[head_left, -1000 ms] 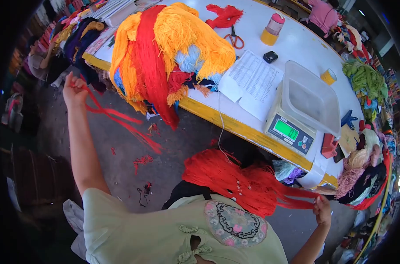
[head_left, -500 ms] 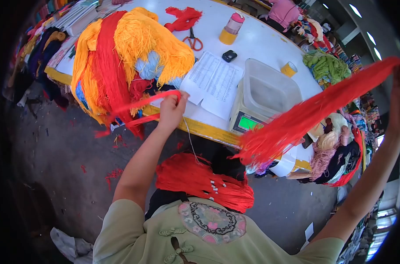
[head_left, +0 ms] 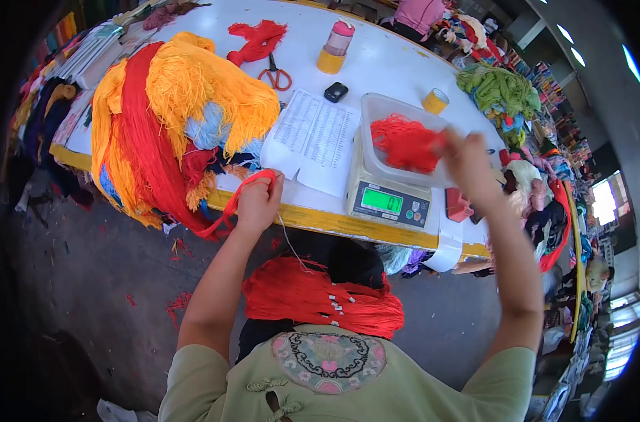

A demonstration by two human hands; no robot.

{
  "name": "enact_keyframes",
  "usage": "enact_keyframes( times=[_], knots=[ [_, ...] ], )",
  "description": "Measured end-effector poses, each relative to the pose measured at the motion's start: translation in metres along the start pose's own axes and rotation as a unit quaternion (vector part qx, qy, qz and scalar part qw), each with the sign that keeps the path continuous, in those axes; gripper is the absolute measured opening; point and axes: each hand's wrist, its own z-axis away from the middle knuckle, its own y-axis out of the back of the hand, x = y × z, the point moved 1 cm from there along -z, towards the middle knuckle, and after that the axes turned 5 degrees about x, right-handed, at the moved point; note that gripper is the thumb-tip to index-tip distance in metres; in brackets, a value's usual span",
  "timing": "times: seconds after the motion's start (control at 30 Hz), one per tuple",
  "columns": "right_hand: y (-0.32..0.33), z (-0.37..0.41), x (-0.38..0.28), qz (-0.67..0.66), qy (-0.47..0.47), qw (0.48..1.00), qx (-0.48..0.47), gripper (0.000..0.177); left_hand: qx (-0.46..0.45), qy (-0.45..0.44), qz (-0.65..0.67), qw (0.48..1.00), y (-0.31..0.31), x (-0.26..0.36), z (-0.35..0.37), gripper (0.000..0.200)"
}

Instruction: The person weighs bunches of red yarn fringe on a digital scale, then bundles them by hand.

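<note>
My left hand (head_left: 258, 204) is closed around a strand of red yarn (head_left: 228, 211) in front of the table edge, and a thin pale string hangs below it. Blurred by motion, my right hand (head_left: 471, 169) is at the right side of a clear plastic tub (head_left: 379, 169), with its fingers on the end of a red yarn bundle (head_left: 404, 144). Most of that bundle lies inside the tub. Beneath the tub is a digital scale (head_left: 358, 204) with a lit green display. A thick red yarn hank (head_left: 313, 292) with small white tags lies across my lap.
Yellow yarn (head_left: 193, 77) and red yarn are heaped at the table's left. Printed sheets (head_left: 313, 133), a black key-fob-like object (head_left: 336, 91), scissors (head_left: 274, 76), a pink-lidded bottle (head_left: 336, 46) and a tape roll (head_left: 436, 100) lie behind. Green yarn (head_left: 499, 91) is at right.
My right hand has swung inward from the far right, and the long red yarn bundle has come down into the tub. My left hand keeps its strand. The view has turned slightly right.
</note>
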Motion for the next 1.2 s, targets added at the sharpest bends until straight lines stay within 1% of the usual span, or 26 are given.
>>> enact_keyframes(
  times=[0.03,0.07,0.1,0.2,0.3,0.43,0.53,0.63,0.73,0.83,0.93,1.0,1.03,1.1,1.13,1.2],
  knots=[
    [-0.017,0.023,-0.011,0.014,0.032,0.999,0.015,0.017,0.003,0.0,-0.001,1.0,0.0,0.001,0.0,0.02],
    [-0.031,0.043,-0.015,-0.015,0.06,0.998,0.021,0.018,0.005,-0.005,0.001,1.0,-0.001,0.001,0.0,0.02],
    [-0.039,0.064,-0.018,-0.042,-0.009,0.997,-0.06,0.023,0.007,-0.009,0.003,1.0,-0.001,0.001,0.0,0.019],
    [-0.034,0.097,-0.042,-0.064,0.004,0.993,0.103,0.036,0.003,-0.008,0.005,1.0,-0.001,0.005,-0.001,0.02],
    [-0.037,0.124,-0.045,-0.153,-0.091,0.977,0.114,0.05,-0.009,-0.003,0.0,1.0,-0.001,0.006,-0.001,0.02],
    [-0.03,0.134,-0.042,-0.174,-0.113,0.969,0.136,0.049,-0.01,-0.004,-0.005,1.0,-0.002,0.006,0.0,0.021],
    [-0.024,0.129,-0.043,-0.154,-0.107,0.974,0.13,0.052,-0.009,-0.007,-0.01,1.0,-0.001,0.007,0.0,0.021],
    [-0.03,0.123,-0.041,-0.154,-0.096,0.973,0.144,0.049,0.0,-0.017,-0.007,1.0,-0.002,0.008,0.0,0.021],
    [-0.04,0.118,-0.042,-0.186,-0.109,0.966,0.143,0.05,-0.004,-0.019,-0.018,1.0,-0.001,0.008,0.0,0.021],
    [-0.042,0.107,-0.047,-0.132,-0.106,0.978,0.121,0.049,-0.006,-0.025,-0.027,0.999,-0.002,0.008,0.0,0.021],
    [-0.041,0.097,-0.053,-0.089,-0.11,0.985,0.094,0.044,-0.005,-0.026,-0.02,0.999,-0.002,0.009,-0.001,0.021],
    [-0.043,0.094,-0.054,-0.069,-0.09,0.989,0.097,0.039,-0.016,-0.021,-0.031,0.999,-0.001,0.009,0.0,0.022],
    [-0.044,0.094,-0.054,-0.058,-0.081,0.99,0.1,0.037,-0.002,-0.037,-0.027,0.999,-0.001,0.009,-0.001,0.021],
    [-0.044,0.094,-0.056,-0.098,-0.101,0.98,0.139,0.033,0.023,-0.07,-0.019,0.997,-0.003,0.007,-0.001,0.02],
    [-0.042,0.096,-0.056,-0.118,-0.112,0.974,0.157,0.031,0.01,-0.03,0.012,0.999,-0.005,0.001,0.0,0.019],
    [-0.03,0.104,-0.058,-0.203,-0.111,0.963,0.137,0.027,-0.017,0.048,0.076,0.996,-0.007,-0.01,0.0,0.019]
  ],
)
